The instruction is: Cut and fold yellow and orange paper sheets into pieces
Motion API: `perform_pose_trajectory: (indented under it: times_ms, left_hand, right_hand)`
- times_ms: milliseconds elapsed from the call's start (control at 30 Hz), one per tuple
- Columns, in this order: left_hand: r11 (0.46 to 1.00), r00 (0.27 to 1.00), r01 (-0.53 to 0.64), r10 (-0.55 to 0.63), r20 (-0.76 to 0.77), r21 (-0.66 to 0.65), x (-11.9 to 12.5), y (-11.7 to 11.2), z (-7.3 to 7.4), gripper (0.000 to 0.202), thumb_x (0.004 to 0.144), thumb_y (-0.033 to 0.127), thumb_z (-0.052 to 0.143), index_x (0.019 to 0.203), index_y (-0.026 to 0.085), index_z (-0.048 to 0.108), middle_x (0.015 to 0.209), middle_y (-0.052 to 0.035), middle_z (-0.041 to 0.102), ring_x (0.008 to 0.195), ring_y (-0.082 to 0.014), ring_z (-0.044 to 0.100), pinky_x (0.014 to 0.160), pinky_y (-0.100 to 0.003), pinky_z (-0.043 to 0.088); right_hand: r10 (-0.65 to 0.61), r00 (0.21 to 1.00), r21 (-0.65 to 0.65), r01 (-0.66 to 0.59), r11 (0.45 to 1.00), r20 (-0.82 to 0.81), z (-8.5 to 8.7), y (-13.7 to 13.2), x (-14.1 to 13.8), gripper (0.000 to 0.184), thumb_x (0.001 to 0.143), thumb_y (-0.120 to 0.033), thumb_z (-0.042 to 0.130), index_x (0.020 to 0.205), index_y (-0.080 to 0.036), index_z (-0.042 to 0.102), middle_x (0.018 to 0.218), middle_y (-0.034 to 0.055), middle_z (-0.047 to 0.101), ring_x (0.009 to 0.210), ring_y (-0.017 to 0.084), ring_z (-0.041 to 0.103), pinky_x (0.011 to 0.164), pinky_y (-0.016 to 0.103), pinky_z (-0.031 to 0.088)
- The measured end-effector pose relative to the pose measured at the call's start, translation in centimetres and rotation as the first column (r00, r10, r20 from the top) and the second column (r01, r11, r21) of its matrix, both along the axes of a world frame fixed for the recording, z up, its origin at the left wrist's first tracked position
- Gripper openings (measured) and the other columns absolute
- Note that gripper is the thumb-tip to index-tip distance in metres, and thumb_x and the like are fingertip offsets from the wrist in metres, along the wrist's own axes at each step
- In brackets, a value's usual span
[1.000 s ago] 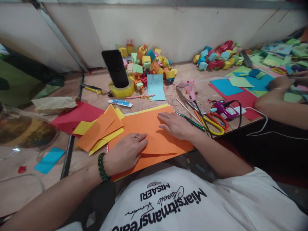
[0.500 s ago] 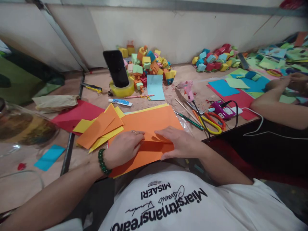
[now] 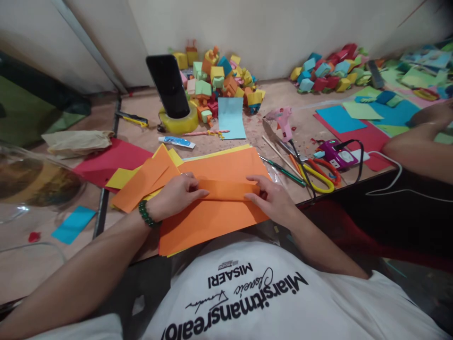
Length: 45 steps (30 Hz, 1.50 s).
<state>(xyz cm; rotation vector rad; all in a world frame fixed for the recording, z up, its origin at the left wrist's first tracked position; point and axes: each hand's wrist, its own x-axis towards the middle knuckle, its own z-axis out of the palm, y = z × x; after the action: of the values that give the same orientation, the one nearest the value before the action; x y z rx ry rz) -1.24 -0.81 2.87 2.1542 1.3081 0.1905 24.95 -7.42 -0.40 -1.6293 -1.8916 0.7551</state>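
Note:
A folded orange paper strip (image 3: 226,190) lies crosswise over a stack of orange sheets (image 3: 215,226), with yellow edges showing beneath. My left hand (image 3: 176,194) pinches the strip's left end between thumb and fingers. At its right end my right hand (image 3: 271,196) grips it, thumb in front and fingers behind. Left of the stack, loose orange pieces (image 3: 141,184) and a yellow piece (image 3: 122,178) overlap a red sheet (image 3: 120,158).
Scissors (image 3: 318,179), a green-handled tool (image 3: 283,171) and a pink glue gun (image 3: 281,120) lie to the right. Behind stand a phone (image 3: 168,87) in a tape roll (image 3: 180,122) and piled paper cubes (image 3: 215,80). A co-worker's arm (image 3: 417,151) reaches in from the right.
Both hands have shifted from pressing around a fold to holding the strip by its two ends. The strip now shows as a narrow folded band. The view has tilted slightly downward.

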Motion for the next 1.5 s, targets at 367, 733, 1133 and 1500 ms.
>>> perform_pose_trajectory:
  times_ms: [367, 733, 1133, 1500]
  left_hand:
    - [0.998, 1.0, -0.016, 0.017, -0.019, 0.058, 0.2, -0.1, -0.4, 0.04, 0.081, 0.042, 0.053, 0.051, 0.02, 0.04, 0.064, -0.0003, 0.049, 0.055, -0.0126, 0.044, 0.059, -0.028, 0.039]
    - [0.994, 0.997, -0.005, 0.013, -0.07, 0.108, 0.4, -0.2, -0.4, 0.037, 0.084, 0.04, 0.049, 0.054, 0.021, 0.04, 0.067, -0.0021, 0.047, 0.059, -0.0156, 0.045, 0.062, -0.031, 0.038]
    - [0.996, 0.999, -0.014, 0.017, -0.036, 0.087, 0.1, 0.2, -0.8, 0.041, 0.082, 0.044, 0.056, 0.052, 0.021, 0.039, 0.064, -0.0005, 0.047, 0.055, -0.0132, 0.041, 0.056, -0.028, 0.035]
    - [0.993, 0.997, -0.001, 0.011, -0.078, 0.12, 0.4, 0.1, -1.0, 0.039, 0.081, 0.039, 0.058, 0.052, 0.02, 0.04, 0.065, 0.0004, 0.046, 0.053, -0.0127, 0.043, 0.06, -0.029, 0.038]
  right_hand:
    - [-0.043, 0.987, 0.067, 0.033, 0.997, 0.152, -0.5, 0.5, -0.4, 0.041, 0.087, -0.032, 0.057, 0.125, -0.018, 0.052, 0.07, -0.0007, 0.061, 0.058, 0.016, 0.058, 0.056, 0.027, 0.041]
    - [-0.062, 0.986, 0.033, 0.058, 0.998, 0.153, 0.1, 0.6, -0.5, 0.045, 0.087, -0.032, 0.055, 0.13, -0.018, 0.05, 0.072, 0.0007, 0.061, 0.059, 0.017, 0.057, 0.057, 0.028, 0.04]
    - [-0.061, 0.998, 0.013, 0.061, 0.998, 0.021, -0.4, 0.5, -0.1, 0.052, 0.084, -0.033, 0.059, 0.132, -0.015, 0.048, 0.074, -0.0006, 0.06, 0.059, 0.014, 0.054, 0.057, 0.027, 0.039]
    - [-0.057, 0.996, 0.079, 0.052, 0.996, 0.063, -1.0, 0.6, -0.1, 0.045, 0.085, -0.027, 0.058, 0.127, -0.015, 0.051, 0.069, -0.0021, 0.059, 0.056, 0.014, 0.051, 0.055, 0.025, 0.037]
